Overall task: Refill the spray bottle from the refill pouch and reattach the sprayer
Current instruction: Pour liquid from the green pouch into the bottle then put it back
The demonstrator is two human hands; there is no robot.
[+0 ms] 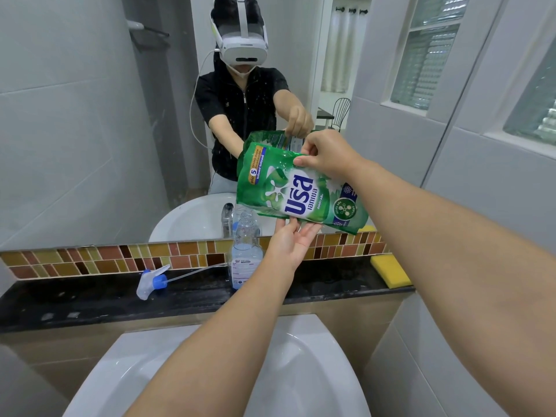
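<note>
A green refill pouch [296,191] hangs tilted on its side above the ledge. My right hand [326,153] pinches its upper edge. My left hand [293,240] supports it from below with the fingers spread under its lower edge. A clear spray bottle [245,251] stands upright and uncapped on the black ledge [90,299], just left of my left hand and below the pouch's left end; it holds some pale liquid. The white and blue sprayer head [152,281] lies on its side on the ledge to the left, its thin tube reaching toward the bottle.
A yellow sponge [389,270] lies at the right end of the ledge. A white basin [216,371] sits below the ledge. Behind it run a mosaic tile strip [90,260] and a mirror [90,130], which reflects a person wearing a headset. A tiled wall with windows stands at right.
</note>
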